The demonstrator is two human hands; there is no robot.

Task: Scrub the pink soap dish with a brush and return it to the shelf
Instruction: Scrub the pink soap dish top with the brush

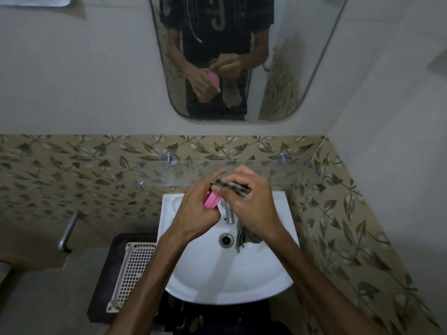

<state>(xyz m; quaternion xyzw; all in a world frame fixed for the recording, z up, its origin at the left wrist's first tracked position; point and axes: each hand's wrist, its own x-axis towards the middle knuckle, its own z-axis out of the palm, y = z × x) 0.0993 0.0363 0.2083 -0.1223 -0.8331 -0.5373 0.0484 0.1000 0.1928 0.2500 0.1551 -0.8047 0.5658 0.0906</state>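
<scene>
- Head view, looking down at a white sink (254, 274) with both hands raised over its back edge, near the tap (229, 212).
- Left hand (193, 209) grips the pink soap dish (212, 200); fingers curled around it, thumb side toward camera, only a pink edge shows between hand and brush.
- Right hand (251, 204) closes on the brush (231, 187), fingers wrapped over its mottled dark body, head pressed at the dish rim; brush is motion-blurred.
- Stringy grey strands (244, 235) hang below the right hand into the basin; cannot tell if they are part of the brush or a separate cloth.
- Glass shelf (278, 171) runs just behind the hands on the tiled wall; dish is off it, held above the sink.
- Mirror (242, 56) repeats the same grip, dish in one hand, other hand working on it.
- Step judged: mid-scrub; return to shelf not yet done.
- Risks: wet dish could slip from the curled fingers and drop onto the tap or basin; hard strokes this close to the shelf edge could knock knuckles on the glass; strands could drift over the drain (226, 239).
- White mesh tray (135, 267) sits left of the sink, out of play.
</scene>
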